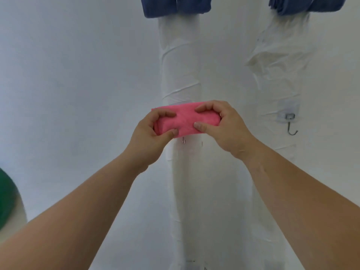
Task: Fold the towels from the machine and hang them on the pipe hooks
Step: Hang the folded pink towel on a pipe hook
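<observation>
1. Grip: the left hand [153,133] and the right hand [220,123] each pinch one end of the pink towel [187,119], thumbs under and fingers curled over the top. This probably keeps the folded bundle compact so it cannot spring open.
2. The pink towel is held level in the air, right in front of the left pipe [180,65], which is wrapped in white film. Whether the cloth touches the pipe cannot be told.
3. A small hook [183,141] peeks out just under the towel's lower edge, so I judge it the intended hanging spot.
4. Two blue towels, one [176,6] on the left pipe and another [305,4] on the right pipe [282,65], hang higher up, so the upper places seem taken.
5. A bare hook [291,123] on the right pipe carries nothing and sits well apart from the right hand, a likely spot for a later towel.
</observation>
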`<state>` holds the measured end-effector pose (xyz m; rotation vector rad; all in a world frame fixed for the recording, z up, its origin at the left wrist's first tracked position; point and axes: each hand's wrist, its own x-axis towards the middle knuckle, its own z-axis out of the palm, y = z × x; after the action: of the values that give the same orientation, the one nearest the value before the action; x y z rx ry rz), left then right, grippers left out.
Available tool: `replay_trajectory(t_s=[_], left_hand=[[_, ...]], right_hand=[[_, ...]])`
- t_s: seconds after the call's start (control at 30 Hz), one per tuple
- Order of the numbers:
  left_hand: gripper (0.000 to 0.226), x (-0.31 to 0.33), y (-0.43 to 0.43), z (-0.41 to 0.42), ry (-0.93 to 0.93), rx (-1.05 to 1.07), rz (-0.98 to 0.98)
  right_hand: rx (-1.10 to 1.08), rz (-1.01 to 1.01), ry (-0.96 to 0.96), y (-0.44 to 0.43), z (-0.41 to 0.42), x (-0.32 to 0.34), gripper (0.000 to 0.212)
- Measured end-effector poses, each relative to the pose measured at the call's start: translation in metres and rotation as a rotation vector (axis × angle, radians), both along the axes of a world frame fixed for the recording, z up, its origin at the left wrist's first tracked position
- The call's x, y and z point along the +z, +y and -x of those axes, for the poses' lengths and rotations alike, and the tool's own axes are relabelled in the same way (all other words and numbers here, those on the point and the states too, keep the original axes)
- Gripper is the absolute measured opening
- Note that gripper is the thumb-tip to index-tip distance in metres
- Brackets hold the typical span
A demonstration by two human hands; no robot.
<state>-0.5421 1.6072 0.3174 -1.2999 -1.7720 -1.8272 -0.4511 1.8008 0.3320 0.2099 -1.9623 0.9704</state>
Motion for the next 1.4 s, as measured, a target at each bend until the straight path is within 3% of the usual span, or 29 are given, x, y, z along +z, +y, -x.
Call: replay_trajectory(t_s=[0.6,0.7,0.77,0.83,0.97,1.03,1.17,1.4], left_hand=[[0.037,-0.043,0.016,0.043,0.003,0.122,0.001],[0.025,-0.053,0.018,0.041,0.233,0.384,0.014],[0.017,-0.055,0.020,0.040,0.458,0.644,0.059],[0.014,-0.055,0.027,0.040,0.661,0.790,0.103],[0.055,-0.058,0.039,0.044,0.791,0.762,0.211],[0.060,-0.063,0.041,0.048,0.754,0.734,0.265],[0.068,-0.071,0.050,0.057,0.730,0.687,0.316],[0.082,-0.080,0.065,0.077,0.774,0.671,0.232]], right_hand=[[-0.052,0.028,0.063,0.002,0.045,-0.049,0.041],[-0.145,-0.021,0.100,-0.003,0.042,-0.055,0.023],[-0.324,-0.140,0.148,-0.007,0.042,-0.056,0.010],[-0.507,-0.309,0.194,-0.010,0.045,-0.055,0.014],[-0.615,-0.583,0.203,-0.010,0.057,-0.061,0.044],[-0.646,-0.646,0.174,-0.004,0.061,-0.063,0.052],[-0.578,-0.660,0.183,0.008,0.070,-0.061,0.056],[-0.483,-0.586,0.272,0.016,0.092,-0.071,0.061]])
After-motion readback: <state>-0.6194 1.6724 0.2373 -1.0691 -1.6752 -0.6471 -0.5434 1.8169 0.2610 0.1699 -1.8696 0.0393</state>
